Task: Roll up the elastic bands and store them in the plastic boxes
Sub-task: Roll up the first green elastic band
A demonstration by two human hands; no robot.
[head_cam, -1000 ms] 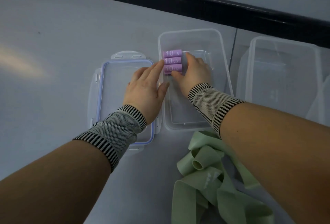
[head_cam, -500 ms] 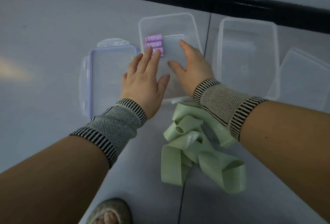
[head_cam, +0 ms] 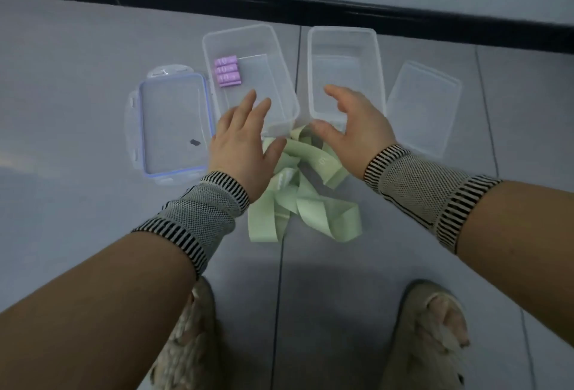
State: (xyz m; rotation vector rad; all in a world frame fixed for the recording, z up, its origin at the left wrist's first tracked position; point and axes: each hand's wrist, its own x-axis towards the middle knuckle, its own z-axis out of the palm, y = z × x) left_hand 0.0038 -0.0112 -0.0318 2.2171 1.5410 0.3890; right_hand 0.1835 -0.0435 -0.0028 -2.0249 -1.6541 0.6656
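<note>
Three purple rolled bands (head_cam: 226, 71) lie side by side in the far left corner of a clear plastic box (head_cam: 279, 57) on the grey floor. A second clear box (head_cam: 377, 57) stands empty to its right. A loose heap of pale green elastic bands (head_cam: 310, 200) lies in front of both boxes. My left hand (head_cam: 243, 144) hovers with straight fingers over the near end of the left box and the heap's left side. My right hand (head_cam: 352, 130) hovers with relaxed fingers over the heap's far right side. Neither hand holds anything.
A blue-rimmed lid (head_cam: 174, 128) lies left of the boxes and a plain clear lid (head_cam: 424, 106) lies at the right. A black skirting strip (head_cam: 279, 1) runs along the far wall. My two feet in fuzzy slippers (head_cam: 430, 337) stand at the near edge.
Both hands have drawn back out of the left box, away from the purple rolls, to above the green heap. The view has pulled back, now showing both boxes, both lids and my feet.
</note>
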